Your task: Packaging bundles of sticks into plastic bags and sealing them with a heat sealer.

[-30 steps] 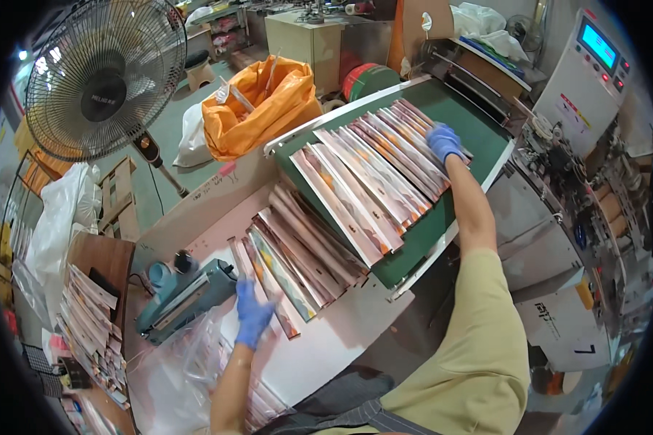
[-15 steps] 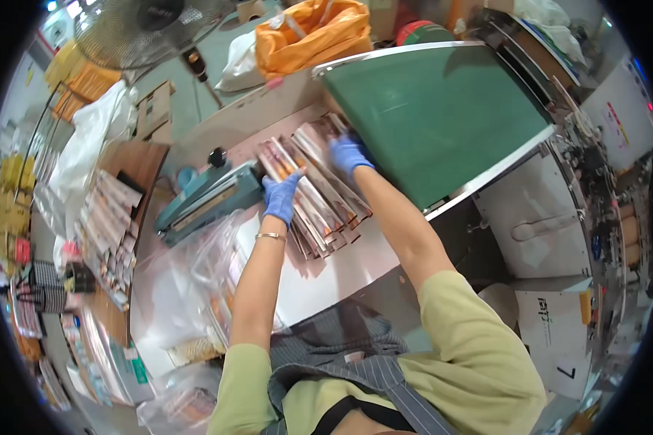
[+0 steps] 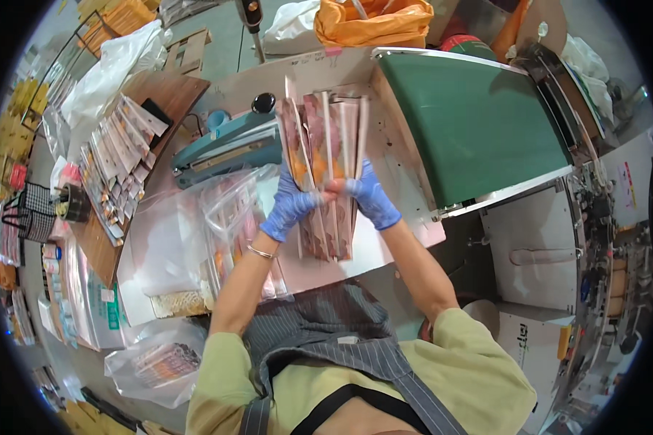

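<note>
A bundle of long, flat printed packaging sleeves (image 3: 314,145), pinkish with orange patches, stands between my hands over the pale worktop (image 3: 308,274). My left hand (image 3: 290,206), in a blue glove, closes round its left side. From the right, my right hand (image 3: 372,197), gloved the same way, grips the other side. Both thumbs lie across the front and meet near the middle; their tips look bare. At the top the sleeves fan slightly apart and are blurred. Left of the bundle sits a blue-green hand sealer (image 3: 232,151) with a black knob. Clear plastic bags (image 3: 228,210) with more sleeves lie beside my left forearm.
A green conveyor belt (image 3: 486,130) with a metal edge slopes along the right. More sleeves (image 3: 120,163) are spread on a brown board (image 3: 170,87) at left. An orange sack (image 3: 374,25) stands at the back; a filled clear bag (image 3: 159,366) lies lower left.
My hands have come together, and my right hand has moved away from the conveyor's edge. The sleeves, earlier lying spread and slanted, are now gathered upright between both hands. The view has shifted too.
</note>
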Motion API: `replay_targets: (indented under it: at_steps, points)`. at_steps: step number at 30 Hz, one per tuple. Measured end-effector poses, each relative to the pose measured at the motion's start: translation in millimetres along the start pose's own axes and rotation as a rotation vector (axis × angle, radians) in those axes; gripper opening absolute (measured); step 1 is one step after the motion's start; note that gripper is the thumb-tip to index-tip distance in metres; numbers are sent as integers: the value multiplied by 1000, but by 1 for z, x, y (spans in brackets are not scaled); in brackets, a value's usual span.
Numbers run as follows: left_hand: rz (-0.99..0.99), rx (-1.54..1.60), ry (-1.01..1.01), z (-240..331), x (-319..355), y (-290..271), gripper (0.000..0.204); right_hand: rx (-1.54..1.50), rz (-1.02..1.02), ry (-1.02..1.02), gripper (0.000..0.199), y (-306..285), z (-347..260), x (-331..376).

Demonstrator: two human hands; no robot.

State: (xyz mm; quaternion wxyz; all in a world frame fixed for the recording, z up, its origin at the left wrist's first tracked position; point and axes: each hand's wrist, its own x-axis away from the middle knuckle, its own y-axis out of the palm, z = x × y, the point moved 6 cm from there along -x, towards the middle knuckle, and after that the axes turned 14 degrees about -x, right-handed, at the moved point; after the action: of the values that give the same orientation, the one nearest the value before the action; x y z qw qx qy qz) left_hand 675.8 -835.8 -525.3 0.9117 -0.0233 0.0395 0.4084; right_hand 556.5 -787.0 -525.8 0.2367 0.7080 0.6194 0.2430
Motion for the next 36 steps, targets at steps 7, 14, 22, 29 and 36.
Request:
replay_targets:
  at_steps: [7,14,22,29,36]
  points:
    - [-120,-664,434,52,37,-4,105,359,-329,-266,123,56,-29,49]
    - [-146,157,352,83,53,13,143,450,-478,-551,114,104,-78,67]
    - [-272,283,-109,52,95,13,73,332,-206,-199,70,119,-35,66]
    - [651,-105,-195,-22,173,-31,47,-65,-416,523,27,90,79,48]
    - [479,-1534,-451,-7,145,-130,31,6,-504,574,28,123,114,38]
